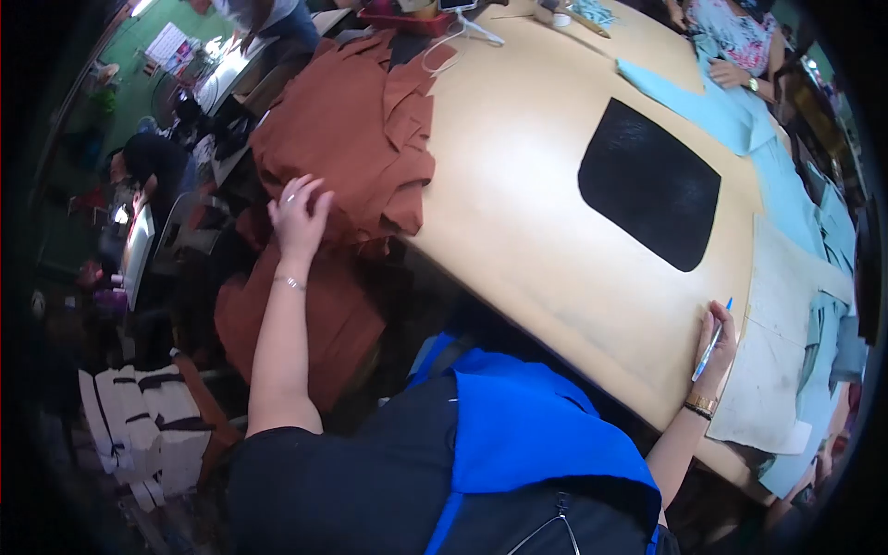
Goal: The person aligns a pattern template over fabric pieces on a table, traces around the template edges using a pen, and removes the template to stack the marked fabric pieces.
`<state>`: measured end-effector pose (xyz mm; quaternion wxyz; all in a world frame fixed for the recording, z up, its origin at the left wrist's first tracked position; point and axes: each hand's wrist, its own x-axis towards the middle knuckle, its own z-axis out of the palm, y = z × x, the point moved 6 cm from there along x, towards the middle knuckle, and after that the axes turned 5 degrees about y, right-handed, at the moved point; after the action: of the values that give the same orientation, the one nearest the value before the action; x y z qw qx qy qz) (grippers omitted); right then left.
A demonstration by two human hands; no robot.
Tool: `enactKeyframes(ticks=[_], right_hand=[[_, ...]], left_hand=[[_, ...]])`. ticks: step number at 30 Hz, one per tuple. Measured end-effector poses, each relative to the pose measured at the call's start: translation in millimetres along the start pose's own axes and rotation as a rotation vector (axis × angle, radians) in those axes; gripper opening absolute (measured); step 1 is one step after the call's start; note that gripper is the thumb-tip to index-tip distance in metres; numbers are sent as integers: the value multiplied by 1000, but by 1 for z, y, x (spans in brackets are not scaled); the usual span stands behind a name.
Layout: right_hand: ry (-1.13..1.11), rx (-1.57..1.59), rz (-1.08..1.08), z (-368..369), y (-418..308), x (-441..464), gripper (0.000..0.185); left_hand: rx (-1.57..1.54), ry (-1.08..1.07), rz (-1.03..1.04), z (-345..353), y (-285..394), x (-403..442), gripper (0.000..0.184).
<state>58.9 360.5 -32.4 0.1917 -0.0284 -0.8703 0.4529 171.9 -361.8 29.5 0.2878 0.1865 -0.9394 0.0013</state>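
Note:
My left hand [301,215] is at the near left edge of a stack of rust-brown fabric pieces [338,129]. Its fingers are loosely curved and apart, holding nothing; whether they touch the fabric I cannot tell. A pen [709,350] with a blue end is held in my right hand [722,335], which rests by the table's right side. Close beside that hand lies a pale grey-white sheet [768,342]. A black panel with rounded corners [647,185] lies flat on the table, beyond my right hand.
The light wooden table [518,185] carries light-blue fabric [712,106] along its right side. Across it, another person's hand [731,74] rests near that fabric. A red tray [407,20] and a white cable [444,51] are at the back. More brown fabric [314,324] hangs below left.

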Motion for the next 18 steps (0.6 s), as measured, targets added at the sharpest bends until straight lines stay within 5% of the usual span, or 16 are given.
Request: enactKeyframes(ticks=[4, 9, 12, 16, 18], right_hand=[[-1, 5, 10, 0, -8, -1, 20], [2, 58, -24, -2, -15, 0, 19], [19, 63, 18, -3, -15, 0, 18], [38, 48, -13, -5, -9, 2, 18], [50, 11, -36, -5, -7, 2, 19]], left_hand=[[-18, -81, 24, 43, 83, 60, 38], [-49, -143, -54, 63, 105, 87, 28], [-208, -211, -211, 67, 101, 90, 29], [-422, -156, -116, 56, 151, 99, 24], [-846, -190, 18, 55, 209, 94, 16]])
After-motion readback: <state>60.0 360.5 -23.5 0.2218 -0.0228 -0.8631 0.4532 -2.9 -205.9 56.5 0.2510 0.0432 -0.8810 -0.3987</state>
